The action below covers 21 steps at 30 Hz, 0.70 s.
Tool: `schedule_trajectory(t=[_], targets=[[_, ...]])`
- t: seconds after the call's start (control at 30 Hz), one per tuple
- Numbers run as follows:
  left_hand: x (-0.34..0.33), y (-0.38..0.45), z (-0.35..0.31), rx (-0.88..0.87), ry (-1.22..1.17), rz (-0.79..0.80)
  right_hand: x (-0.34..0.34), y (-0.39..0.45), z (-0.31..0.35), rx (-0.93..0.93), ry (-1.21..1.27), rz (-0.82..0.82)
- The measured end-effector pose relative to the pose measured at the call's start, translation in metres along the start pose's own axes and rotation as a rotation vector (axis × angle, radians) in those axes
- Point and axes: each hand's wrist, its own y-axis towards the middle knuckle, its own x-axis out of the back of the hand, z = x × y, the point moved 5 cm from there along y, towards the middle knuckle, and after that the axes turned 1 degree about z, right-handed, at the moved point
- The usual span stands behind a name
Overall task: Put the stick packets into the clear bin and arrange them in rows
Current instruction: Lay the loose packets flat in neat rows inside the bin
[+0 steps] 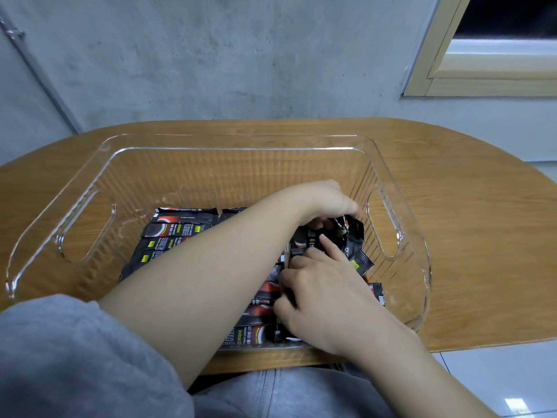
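A large clear bin (232,143) stands on the wooden table. Several black stick packets (177,233) lie flat in a row on its floor at the left. More packets (357,254) sit jumbled at the right end. My left hand (328,200) reaches across the bin, fingers curled down around loose packets at the far right. My right hand (319,294) rests on the packets at the near right, index finger stretched out onto one packet, the other fingers curled over the packet ends. My forearms hide the bin's middle.
The oval wooden table (470,224) runs wide to the right of the bin and stops near my lap. A grey concrete wall (241,55) rises behind it. A window frame (482,70) sits at the upper right.
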Motion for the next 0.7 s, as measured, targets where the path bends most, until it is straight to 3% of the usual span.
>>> schedule_trajectory(t=[0.23,0.37,0.57,0.7], targets=[[0.005,-0.004,-0.001,0.016,-0.212,0.008,0.0,0.0,0.001,0.003,0.008,0.031],[0.026,-0.021,-0.004,-0.147,-0.349,-0.085,0.0,0.0,0.001,0.005,0.021,0.125],[0.083,-0.077,0.033,-0.38,-0.234,-0.312,0.002,0.0,0.001,0.005,0.008,0.072],[0.082,-0.116,0.072,-0.354,0.014,-0.259,0.005,0.001,0.003,0.013,-0.01,0.161]])
